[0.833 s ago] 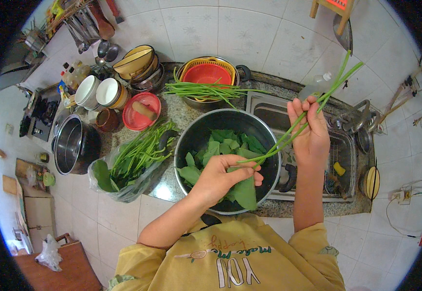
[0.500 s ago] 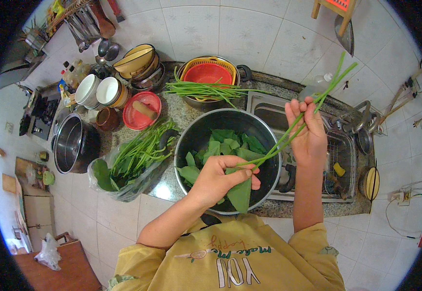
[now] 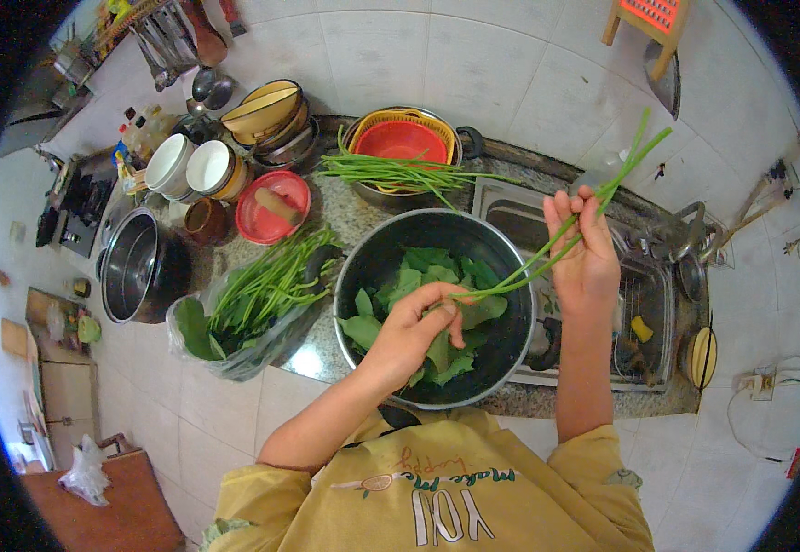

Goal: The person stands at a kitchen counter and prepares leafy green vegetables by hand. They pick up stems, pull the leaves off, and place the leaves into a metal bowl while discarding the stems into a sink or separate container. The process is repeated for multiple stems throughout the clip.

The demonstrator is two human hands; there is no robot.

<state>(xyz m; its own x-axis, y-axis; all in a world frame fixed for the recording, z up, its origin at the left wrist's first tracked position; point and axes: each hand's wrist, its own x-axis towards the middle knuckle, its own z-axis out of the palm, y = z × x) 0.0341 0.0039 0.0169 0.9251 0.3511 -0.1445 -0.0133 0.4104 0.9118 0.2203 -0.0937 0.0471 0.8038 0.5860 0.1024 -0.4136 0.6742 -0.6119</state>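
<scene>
My right hand [image 3: 586, 247] holds a bunch of long green stems [image 3: 624, 171] slanting from upper right down to the left over a big dark metal bowl [image 3: 368, 269]. My left hand [image 3: 415, 326] pinches a leaf at the lower end of those stems, above the pile of picked green leaves [image 3: 429, 272] in the bowl. Left of the bowl lies a clear plastic bag of leafy greens [image 3: 251, 307]. Behind the bowl, bare plucked stems [image 3: 391, 171] lie across the counter.
A granite counter [image 3: 330, 204] carries a red lidded dish [image 3: 273, 206], stacked bowls [image 3: 265, 114], white cups [image 3: 190, 166] and a yellow-and-red colander [image 3: 405, 138]. A steel pot [image 3: 137, 267] stands at the left. The sink [image 3: 650, 304] with a wire rack lies on the right.
My left hand has slid up the stems from the bowl's near rim toward its middle. The large leaf hanging below it is gone from my fingers. My right hand stays put.
</scene>
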